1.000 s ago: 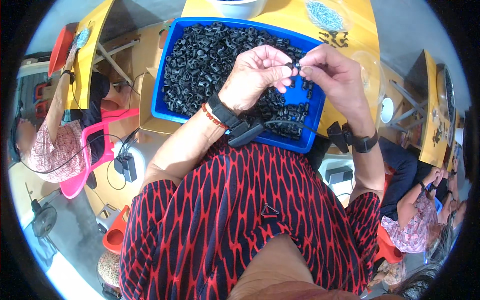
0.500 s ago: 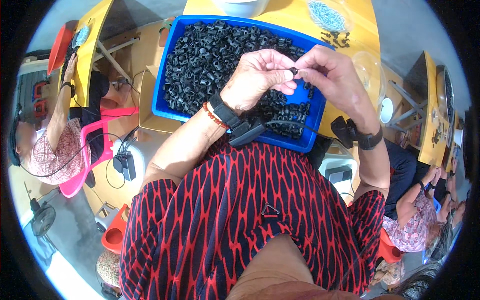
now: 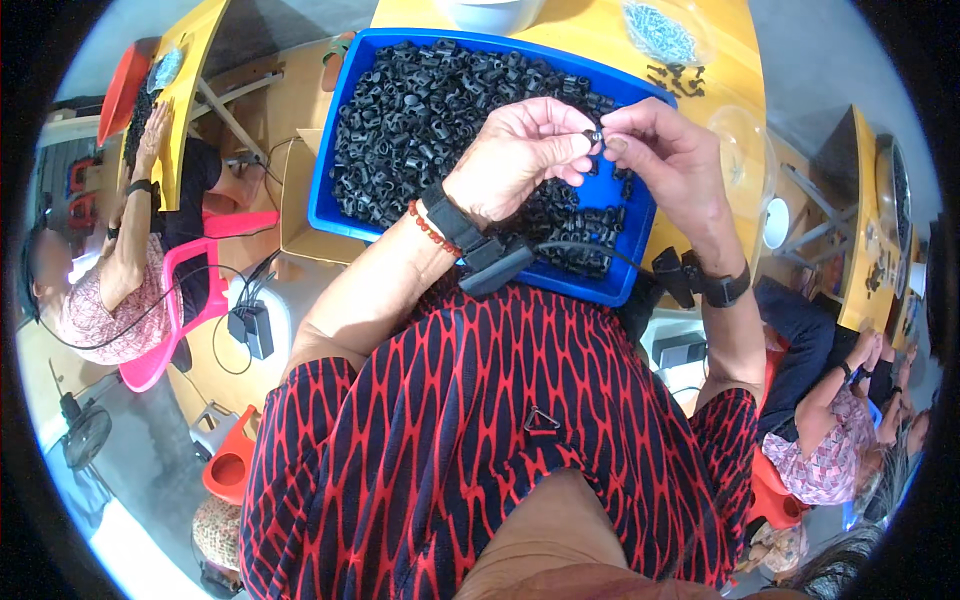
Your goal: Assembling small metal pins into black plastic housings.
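Note:
Both my hands meet above a blue bin [image 3: 640, 235] heaped with small black plastic parts [image 3: 430, 120]. In a closed pinch, my left hand [image 3: 520, 155] has a small black plastic part [image 3: 594, 137], largely covered by the fingertips and showing a shiny spot. My right hand [image 3: 668, 155] is at the part's right side, thumb and forefinger curled together there. Whatever lies between those right fingertips is too small to make out. Black straps with small boxes sit on both wrists. Near my hands, some bin parts stand in tidy rows [image 3: 580, 245].
A yellow table [image 3: 735, 70] bears the bin, a tub of bluish screws [image 3: 660, 32], loose dark pieces [image 3: 677, 80], a clear bowl [image 3: 740, 145] and a white bucket [image 3: 490, 14]. An opened cardboard box [image 3: 297, 205] stands left of the bin. Other people sit at tables on both sides.
My right fingers have shifted slightly right, exposing more of the black part and a shiny spot on it. The co-worker's arm at left has raised a little.

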Demonstrator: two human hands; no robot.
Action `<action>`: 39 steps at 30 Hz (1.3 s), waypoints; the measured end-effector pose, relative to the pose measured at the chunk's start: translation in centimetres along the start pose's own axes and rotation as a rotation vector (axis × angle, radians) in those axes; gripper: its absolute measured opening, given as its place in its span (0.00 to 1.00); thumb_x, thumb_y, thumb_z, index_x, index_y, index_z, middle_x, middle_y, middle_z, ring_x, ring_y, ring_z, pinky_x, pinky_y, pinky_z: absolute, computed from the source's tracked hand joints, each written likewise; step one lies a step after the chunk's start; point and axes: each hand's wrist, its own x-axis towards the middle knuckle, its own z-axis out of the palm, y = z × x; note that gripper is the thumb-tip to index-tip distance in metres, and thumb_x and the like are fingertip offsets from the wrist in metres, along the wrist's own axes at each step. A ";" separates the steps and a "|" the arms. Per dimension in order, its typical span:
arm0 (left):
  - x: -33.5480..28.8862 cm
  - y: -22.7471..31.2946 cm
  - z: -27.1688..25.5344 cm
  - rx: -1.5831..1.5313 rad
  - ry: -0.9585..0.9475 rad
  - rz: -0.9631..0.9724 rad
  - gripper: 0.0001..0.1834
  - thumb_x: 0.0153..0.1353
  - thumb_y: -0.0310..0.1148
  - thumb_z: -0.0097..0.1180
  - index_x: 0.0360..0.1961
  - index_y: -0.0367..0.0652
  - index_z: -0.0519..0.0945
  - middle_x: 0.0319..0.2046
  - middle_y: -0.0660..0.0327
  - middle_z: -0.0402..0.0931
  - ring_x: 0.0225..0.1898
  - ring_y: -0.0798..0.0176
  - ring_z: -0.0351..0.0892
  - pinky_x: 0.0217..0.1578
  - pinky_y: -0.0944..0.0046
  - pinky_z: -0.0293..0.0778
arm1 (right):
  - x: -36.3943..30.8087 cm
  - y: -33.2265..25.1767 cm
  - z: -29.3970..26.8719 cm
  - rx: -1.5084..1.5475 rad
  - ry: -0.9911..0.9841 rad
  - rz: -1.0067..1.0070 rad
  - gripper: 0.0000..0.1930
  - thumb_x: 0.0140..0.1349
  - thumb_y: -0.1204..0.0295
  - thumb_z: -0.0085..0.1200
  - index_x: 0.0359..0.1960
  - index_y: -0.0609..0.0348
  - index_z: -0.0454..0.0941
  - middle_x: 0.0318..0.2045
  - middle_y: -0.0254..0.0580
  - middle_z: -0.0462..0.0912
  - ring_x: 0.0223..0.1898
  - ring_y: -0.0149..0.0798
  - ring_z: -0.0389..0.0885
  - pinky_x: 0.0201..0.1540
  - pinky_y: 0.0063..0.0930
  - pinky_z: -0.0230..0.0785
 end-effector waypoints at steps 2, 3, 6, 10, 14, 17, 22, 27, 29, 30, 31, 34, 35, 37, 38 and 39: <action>0.0 0.1 0.1 -0.029 -0.008 -0.002 0.07 0.63 0.25 0.59 0.42 0.35 0.79 0.35 0.57 0.82 0.33 0.67 0.83 0.35 0.69 0.82 | 0.2 -0.3 0.1 -0.109 -0.025 -0.111 0.07 0.58 0.82 0.59 0.38 0.62 0.80 0.29 0.34 0.81 0.31 0.26 0.78 0.34 0.22 0.72; 0.0 0.1 0.0 -0.029 -0.009 -0.004 0.07 0.63 0.25 0.59 0.42 0.35 0.79 0.35 0.57 0.82 0.33 0.67 0.83 0.35 0.69 0.82 | 0.3 -0.5 0.2 -0.222 -0.052 -0.224 0.07 0.58 0.83 0.59 0.38 0.61 0.81 0.29 0.35 0.80 0.31 0.29 0.79 0.34 0.22 0.71; 0.0 0.1 -0.1 -0.020 0.011 -0.018 0.07 0.62 0.24 0.59 0.41 0.35 0.79 0.35 0.56 0.82 0.32 0.67 0.83 0.35 0.69 0.82 | 0.7 -0.5 0.4 -0.312 -0.027 -0.336 0.08 0.57 0.83 0.58 0.37 0.61 0.81 0.28 0.38 0.79 0.31 0.33 0.79 0.34 0.24 0.71; 0.0 -0.1 -0.3 -0.006 0.014 0.005 0.07 0.62 0.24 0.60 0.40 0.35 0.79 0.34 0.57 0.82 0.32 0.67 0.83 0.35 0.69 0.82 | 0.7 -0.9 0.5 -0.402 -0.024 -0.372 0.08 0.56 0.84 0.58 0.37 0.61 0.81 0.28 0.39 0.79 0.31 0.35 0.79 0.34 0.24 0.71; 0.0 0.0 -0.3 -0.031 0.001 0.009 0.07 0.61 0.23 0.60 0.40 0.35 0.79 0.34 0.57 0.82 0.32 0.67 0.83 0.34 0.69 0.81 | 0.4 -1.0 0.3 -0.311 -0.047 -0.258 0.08 0.57 0.83 0.58 0.38 0.61 0.81 0.28 0.38 0.79 0.31 0.32 0.79 0.33 0.24 0.71; -0.1 -0.1 -0.4 -0.019 -0.030 0.016 0.06 0.61 0.23 0.60 0.40 0.36 0.79 0.34 0.58 0.82 0.32 0.67 0.82 0.33 0.71 0.80 | 0.3 -1.3 0.3 -0.249 -0.065 -0.171 0.06 0.57 0.82 0.59 0.37 0.62 0.81 0.28 0.37 0.79 0.31 0.29 0.79 0.33 0.23 0.71; -0.2 0.1 -0.2 0.031 -0.012 -0.013 0.07 0.61 0.25 0.61 0.40 0.37 0.80 0.33 0.59 0.82 0.30 0.69 0.81 0.31 0.72 0.79 | 0.3 -1.1 0.4 -0.160 -0.053 -0.081 0.04 0.58 0.81 0.59 0.35 0.63 0.80 0.28 0.36 0.80 0.30 0.28 0.79 0.32 0.23 0.71; -0.3 0.3 -0.2 0.055 0.013 -0.054 0.07 0.62 0.26 0.61 0.40 0.37 0.80 0.32 0.61 0.82 0.28 0.72 0.80 0.29 0.73 0.78 | 0.4 -1.2 0.3 -0.491 -0.032 -0.398 0.04 0.57 0.82 0.58 0.34 0.61 0.79 0.26 0.39 0.78 0.28 0.36 0.79 0.30 0.25 0.70; -0.5 0.5 0.0 0.011 0.018 -0.089 0.07 0.62 0.27 0.61 0.40 0.37 0.80 0.32 0.61 0.82 0.27 0.73 0.79 0.28 0.74 0.78 | 0.2 -1.4 0.4 -0.496 -0.026 -0.403 0.04 0.57 0.82 0.58 0.33 0.61 0.78 0.26 0.40 0.77 0.28 0.39 0.79 0.30 0.27 0.70; -0.5 0.5 -0.1 0.011 0.018 -0.089 0.07 0.62 0.27 0.61 0.40 0.37 0.80 0.32 0.61 0.82 0.27 0.73 0.79 0.28 0.74 0.78 | 0.2 -1.6 0.4 -0.501 -0.022 -0.411 0.04 0.57 0.82 0.57 0.33 0.60 0.78 0.26 0.41 0.76 0.28 0.41 0.79 0.30 0.28 0.70; -0.5 0.4 -0.1 0.002 -0.004 -0.086 0.06 0.62 0.27 0.61 0.40 0.37 0.80 0.32 0.61 0.82 0.27 0.73 0.79 0.27 0.74 0.78 | 0.2 -1.7 0.3 -0.501 -0.021 -0.411 0.04 0.57 0.82 0.57 0.33 0.60 0.78 0.26 0.41 0.76 0.28 0.41 0.79 0.30 0.28 0.70; -0.4 0.5 -0.1 -0.006 -0.020 -0.096 0.06 0.62 0.28 0.61 0.39 0.38 0.80 0.31 0.61 0.82 0.26 0.74 0.78 0.26 0.75 0.77 | 0.3 -1.9 -0.2 -0.421 -0.075 -0.364 0.05 0.57 0.82 0.57 0.33 0.60 0.77 0.26 0.41 0.76 0.29 0.42 0.79 0.31 0.29 0.71; -0.4 0.5 -0.1 -0.004 -0.014 -0.108 0.06 0.62 0.28 0.61 0.39 0.38 0.80 0.31 0.61 0.82 0.26 0.74 0.78 0.26 0.75 0.77 | 0.3 -2.0 -0.1 -0.447 -0.075 -0.366 0.05 0.57 0.82 0.57 0.33 0.60 0.77 0.26 0.42 0.76 0.29 0.42 0.79 0.31 0.29 0.71; -0.4 0.5 -0.3 0.010 -0.015 -0.111 0.06 0.63 0.28 0.60 0.39 0.38 0.80 0.31 0.61 0.82 0.26 0.74 0.78 0.26 0.76 0.76 | 0.2 -1.9 0.0 -0.471 -0.077 -0.366 0.05 0.56 0.83 0.57 0.33 0.60 0.77 0.27 0.42 0.76 0.29 0.42 0.79 0.31 0.29 0.71; -0.3 0.4 -0.4 0.024 -0.017 -0.113 0.06 0.63 0.28 0.60 0.39 0.37 0.80 0.31 0.60 0.82 0.25 0.75 0.77 0.25 0.76 0.75 | 0.3 -1.7 0.2 -0.502 -0.058 -0.427 0.06 0.57 0.83 0.57 0.34 0.60 0.78 0.27 0.42 0.76 0.29 0.42 0.79 0.32 0.29 0.71; -0.3 0.4 -0.4 0.022 -0.015 -0.116 0.06 0.63 0.28 0.60 0.39 0.37 0.80 0.31 0.60 0.82 0.25 0.75 0.77 0.25 0.76 0.75 | 0.3 -1.5 0.3 -0.533 -0.038 -0.486 0.06 0.57 0.83 0.56 0.34 0.60 0.78 0.27 0.42 0.76 0.29 0.43 0.79 0.32 0.29 0.71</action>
